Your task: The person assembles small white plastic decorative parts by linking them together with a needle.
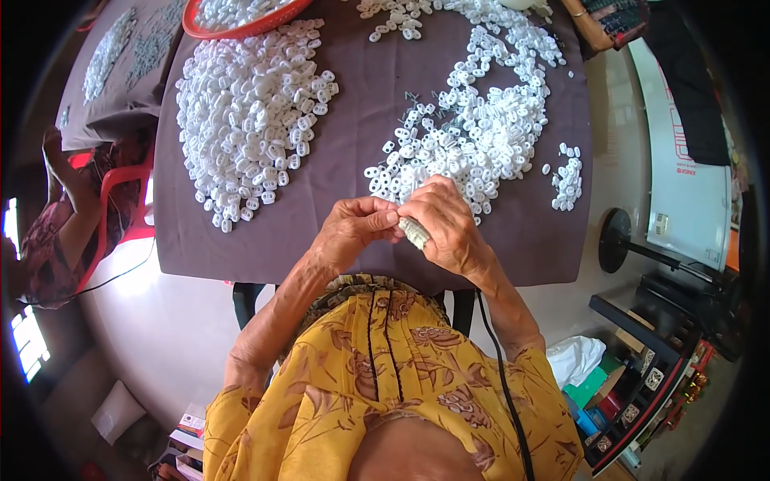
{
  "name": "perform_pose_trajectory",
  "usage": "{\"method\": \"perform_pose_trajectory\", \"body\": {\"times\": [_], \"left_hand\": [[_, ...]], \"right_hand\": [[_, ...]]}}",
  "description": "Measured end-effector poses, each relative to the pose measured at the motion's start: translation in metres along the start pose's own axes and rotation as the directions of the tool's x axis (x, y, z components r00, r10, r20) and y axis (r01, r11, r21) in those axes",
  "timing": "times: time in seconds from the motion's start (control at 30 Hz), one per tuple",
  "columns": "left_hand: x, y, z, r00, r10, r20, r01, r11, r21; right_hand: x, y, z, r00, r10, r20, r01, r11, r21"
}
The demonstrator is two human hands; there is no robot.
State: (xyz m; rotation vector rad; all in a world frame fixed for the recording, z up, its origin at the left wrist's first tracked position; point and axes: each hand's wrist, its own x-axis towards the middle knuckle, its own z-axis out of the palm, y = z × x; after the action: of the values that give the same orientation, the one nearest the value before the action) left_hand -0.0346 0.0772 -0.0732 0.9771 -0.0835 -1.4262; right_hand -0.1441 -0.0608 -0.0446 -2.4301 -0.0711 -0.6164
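Note:
Near the front edge of the table, my left hand and my right hand meet, fingers pinched together. Whatever is between the fingertips is too small and covered to make out. A pale cloth wrap is bound round a digit of my right hand. Just beyond my hands lies a loose heap of small white oval plastic pieces with two openings each. Thin grey screws or nails are scattered at its left side. Further left spreads a bigger pile of white pieces.
A brown cloth covers the table. On it, a red basket holds more white pieces, and a small cluster lies at the right edge. Left are a second table, a red chair and another person's arm. A barbell stands right.

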Motion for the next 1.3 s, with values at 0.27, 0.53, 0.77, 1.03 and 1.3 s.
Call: {"method": "perform_pose_trajectory", "body": {"times": [0.27, 0.53, 0.77, 1.03, 1.3], "left_hand": [[0.009, 0.013, 0.019, 0.996, 0.084, 0.008, -0.082, 0.992, -0.098], [0.054, 0.039, 0.000, 0.764, 0.637, -0.100, -0.262, 0.448, 0.855], [0.082, 0.026, -0.006, 0.677, 0.696, 0.239, -0.168, -0.170, 0.971], [0.069, 0.042, 0.006, 0.851, 0.509, -0.133, -0.245, 0.607, 0.756], [0.040, 0.068, 0.052, 0.896, 0.444, -0.029, -0.440, 0.874, -0.204]], "right_hand": [[0.004, 0.006, -0.004, 0.966, 0.225, -0.127, -0.181, 0.941, 0.286], [-0.007, 0.030, -0.013, 0.925, 0.352, -0.144, -0.309, 0.916, 0.255], [-0.007, 0.032, -0.006, 0.931, 0.338, -0.135, -0.300, 0.922, 0.244], [0.004, 0.039, -0.020, 0.934, 0.338, -0.118, -0.307, 0.925, 0.223], [0.057, 0.015, -0.043, 0.903, 0.418, -0.102, -0.296, 0.775, 0.559]]}}
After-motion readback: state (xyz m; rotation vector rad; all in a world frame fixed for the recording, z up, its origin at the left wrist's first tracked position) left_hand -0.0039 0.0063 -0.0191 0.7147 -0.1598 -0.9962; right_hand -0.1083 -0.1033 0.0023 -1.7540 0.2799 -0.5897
